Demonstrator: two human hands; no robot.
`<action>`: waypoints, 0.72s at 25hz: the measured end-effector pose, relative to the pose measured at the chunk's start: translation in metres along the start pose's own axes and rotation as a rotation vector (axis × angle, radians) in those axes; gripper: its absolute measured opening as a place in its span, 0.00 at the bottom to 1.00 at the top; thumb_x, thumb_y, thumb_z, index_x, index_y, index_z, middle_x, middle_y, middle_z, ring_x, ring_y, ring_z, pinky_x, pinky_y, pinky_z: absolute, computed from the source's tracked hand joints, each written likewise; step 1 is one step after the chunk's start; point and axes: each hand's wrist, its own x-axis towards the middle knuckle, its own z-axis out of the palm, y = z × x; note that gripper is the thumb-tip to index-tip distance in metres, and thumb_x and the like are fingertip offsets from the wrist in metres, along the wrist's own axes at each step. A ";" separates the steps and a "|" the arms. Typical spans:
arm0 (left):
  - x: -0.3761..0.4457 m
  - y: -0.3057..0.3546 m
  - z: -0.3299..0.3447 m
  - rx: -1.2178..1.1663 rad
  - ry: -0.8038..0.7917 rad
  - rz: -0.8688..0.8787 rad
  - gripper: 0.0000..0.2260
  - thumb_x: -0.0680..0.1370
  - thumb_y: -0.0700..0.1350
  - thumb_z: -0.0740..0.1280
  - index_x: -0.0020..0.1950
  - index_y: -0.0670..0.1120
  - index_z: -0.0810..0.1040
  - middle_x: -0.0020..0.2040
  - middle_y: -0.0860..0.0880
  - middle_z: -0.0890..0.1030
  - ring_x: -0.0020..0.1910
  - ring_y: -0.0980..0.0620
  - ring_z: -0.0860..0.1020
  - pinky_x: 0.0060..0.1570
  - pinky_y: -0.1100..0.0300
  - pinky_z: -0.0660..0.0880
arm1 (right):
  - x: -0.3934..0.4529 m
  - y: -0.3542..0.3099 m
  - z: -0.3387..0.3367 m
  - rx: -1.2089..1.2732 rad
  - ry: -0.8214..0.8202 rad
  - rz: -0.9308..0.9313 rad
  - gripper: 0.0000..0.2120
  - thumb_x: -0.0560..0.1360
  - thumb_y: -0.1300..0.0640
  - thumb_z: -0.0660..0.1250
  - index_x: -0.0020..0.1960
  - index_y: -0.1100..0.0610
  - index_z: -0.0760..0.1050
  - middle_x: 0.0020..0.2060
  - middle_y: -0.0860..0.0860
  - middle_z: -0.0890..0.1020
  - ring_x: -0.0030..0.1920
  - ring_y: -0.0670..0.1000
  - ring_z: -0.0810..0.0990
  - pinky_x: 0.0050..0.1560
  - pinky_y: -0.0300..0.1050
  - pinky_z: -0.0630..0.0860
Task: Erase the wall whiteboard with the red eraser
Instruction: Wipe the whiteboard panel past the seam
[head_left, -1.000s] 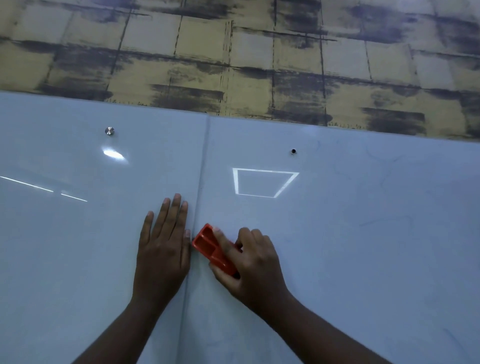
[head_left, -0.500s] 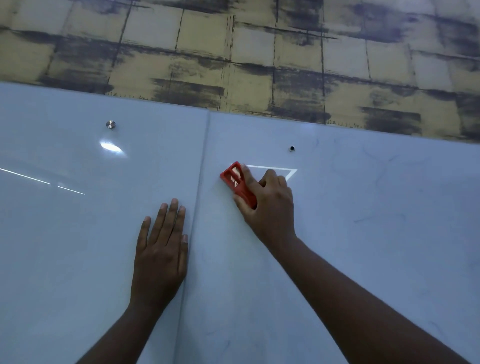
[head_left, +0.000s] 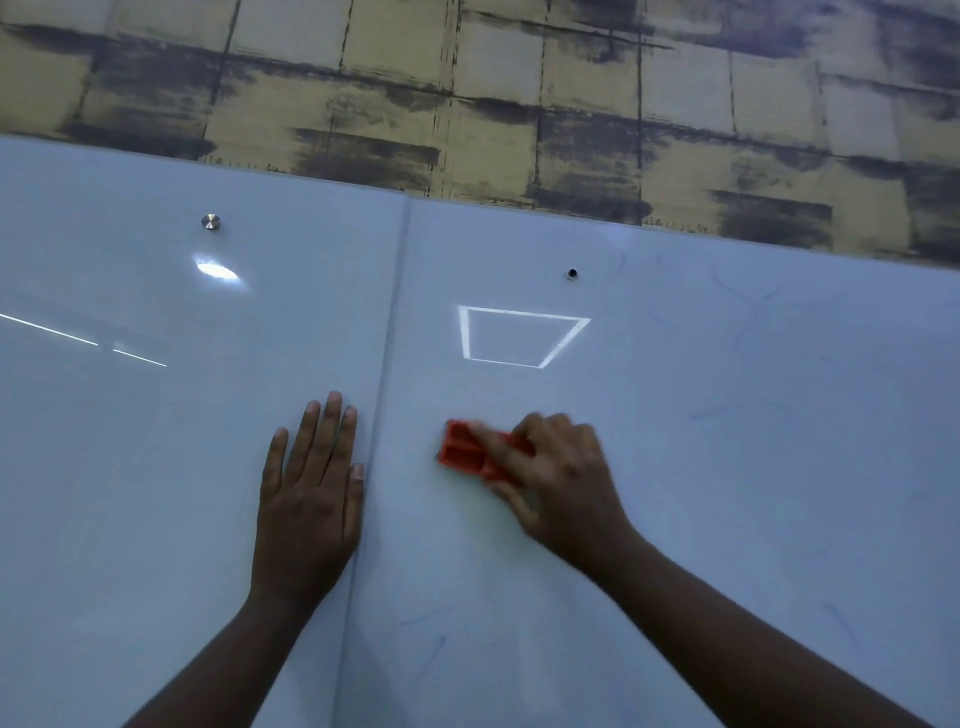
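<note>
Forearms enter from the bottom edge, two of them, reaching up onto the wall whiteboard (head_left: 727, 467). The left hand (head_left: 309, 499) lies flat against the left panel, fingers straight and close together, its thumb just beside the vertical seam (head_left: 387, 374) where the two white panels meet. It holds nothing.

The right hand (head_left: 563, 486) is on the right panel, near the seam but apart from it. Its fingers and thumb are curled round the red eraser (head_left: 465, 452), pressing it to the board. Hand and eraser are both blurred. There is one eraser; its long axis runs slantwise, from upper left to lower right, and the free end points up and to the left, towards the seam. The other end is hidden under the fingers. Ribs or recesses show on its red plastic back.

Faint blue pen traces (head_left: 428, 660) remain low on the right panel and more out at its right side.

Farther up the board, a bright square outline of reflected light (head_left: 519, 338) sits above the eraser, well apart from it. A bright glare spot (head_left: 215, 271) and two thin light streaks show on the left panel. One round metal mounting stud (head_left: 211, 222) stands near the top of the left panel, and one small dark hole or fixing (head_left: 572, 273) on the right panel.

Beyond the board's top edge is a wall of yellowish blocks (head_left: 519, 104) smeared with dark patches.
</note>
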 end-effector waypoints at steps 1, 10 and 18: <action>-0.002 0.000 0.000 -0.001 -0.001 -0.001 0.26 0.86 0.45 0.55 0.85 0.41 0.60 0.86 0.44 0.59 0.85 0.44 0.58 0.82 0.38 0.58 | 0.000 0.015 -0.005 -0.005 0.021 0.109 0.30 0.76 0.43 0.69 0.77 0.44 0.71 0.47 0.52 0.76 0.44 0.58 0.75 0.43 0.54 0.71; -0.017 0.007 -0.001 -0.002 0.002 -0.034 0.26 0.86 0.43 0.56 0.85 0.40 0.61 0.86 0.43 0.59 0.85 0.42 0.59 0.81 0.36 0.58 | -0.025 0.034 -0.016 0.109 0.123 0.597 0.32 0.71 0.51 0.79 0.74 0.43 0.75 0.51 0.48 0.78 0.50 0.54 0.75 0.51 0.54 0.74; -0.027 0.007 -0.002 -0.003 -0.014 -0.033 0.26 0.86 0.43 0.56 0.84 0.39 0.60 0.86 0.42 0.59 0.85 0.41 0.58 0.81 0.36 0.57 | -0.038 -0.077 0.007 0.169 -0.034 0.241 0.32 0.66 0.45 0.78 0.70 0.42 0.77 0.54 0.46 0.79 0.52 0.53 0.77 0.49 0.52 0.73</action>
